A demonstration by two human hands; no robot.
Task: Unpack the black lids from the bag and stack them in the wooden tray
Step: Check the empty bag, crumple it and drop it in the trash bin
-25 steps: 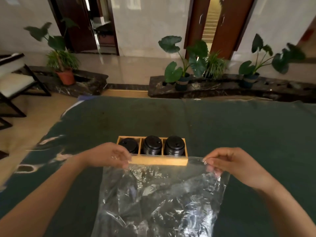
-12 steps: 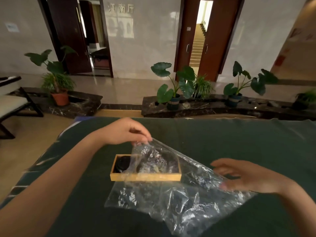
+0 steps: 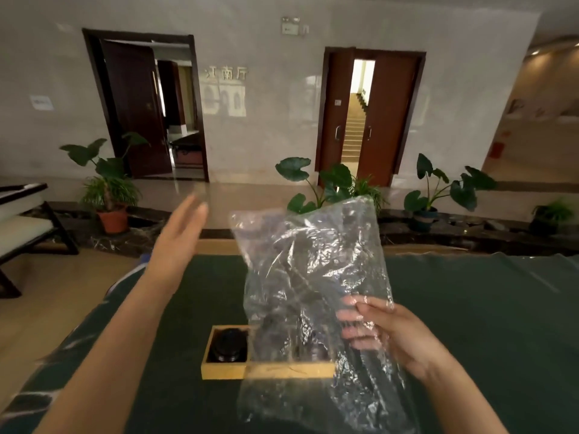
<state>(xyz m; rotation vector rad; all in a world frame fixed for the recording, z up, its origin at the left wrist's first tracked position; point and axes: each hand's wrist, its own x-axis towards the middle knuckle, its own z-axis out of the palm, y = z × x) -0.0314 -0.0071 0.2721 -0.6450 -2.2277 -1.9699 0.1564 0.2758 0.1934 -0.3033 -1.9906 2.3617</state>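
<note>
A clear crinkled plastic bag (image 3: 308, 277) is held upright above the table, with my right hand (image 3: 385, 333) shut on its right side near the middle. It looks empty. Behind and below it sits the wooden tray (image 3: 222, 371) on the dark green tablecloth. A stack of black lids (image 3: 230, 344) shows in the tray's left compartment; the other compartments are veiled by the bag. My left hand (image 3: 178, 242) is raised to the left of the bag, fingers spread and holding nothing.
The dark green cloth (image 3: 470, 324) covers the whole table. Beyond the far edge stand potted plants (image 3: 109, 189) on a dark stone ledge. A chair (image 3: 22, 220) stands on the floor at far left.
My left hand has let go of the bag and lifted up and away to the left. My right hand has taken hold of the bag and raised it upright off the table. The view has tilted upward.
</note>
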